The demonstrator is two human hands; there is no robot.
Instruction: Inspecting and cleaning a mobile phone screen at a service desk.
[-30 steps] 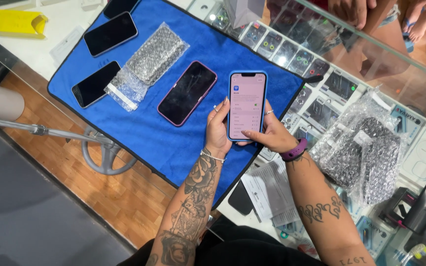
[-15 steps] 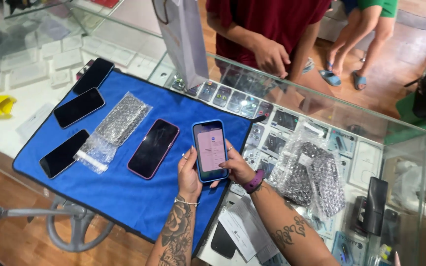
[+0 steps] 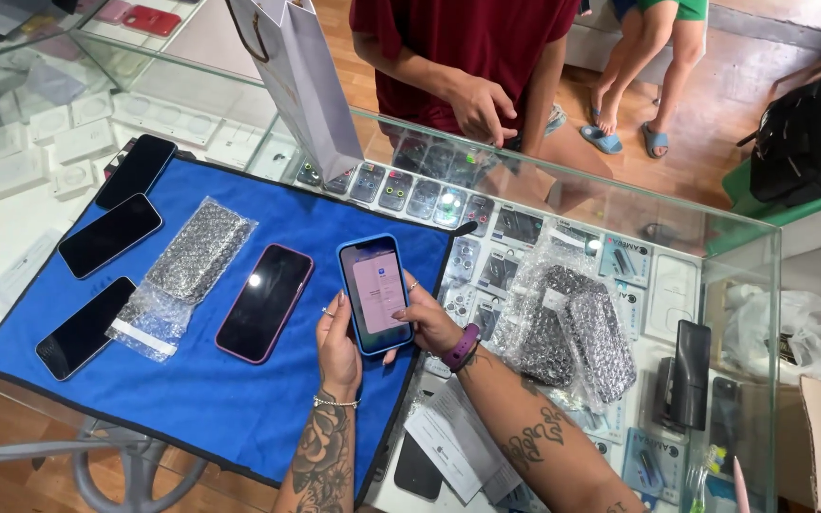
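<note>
A phone in a blue case, its screen lit, is held upright over the blue cloth mat. My left hand grips its lower left edge. Against the phone's right side rests my right hand, a purple band on its wrist, with the thumb near the screen. Left of it a dark phone in a pink case lies flat on the mat, beside a bubble-wrap pouch.
Three more dark phones lie along the mat's left side. More bubble-wrapped items sit on the glass counter to the right. A person in a red shirt stands across it beside a white paper bag.
My view has tilted up and back, bringing the person across the counter and the paper bag into sight. Both hands still hold the blue-cased phone, now over the mat's right part.
</note>
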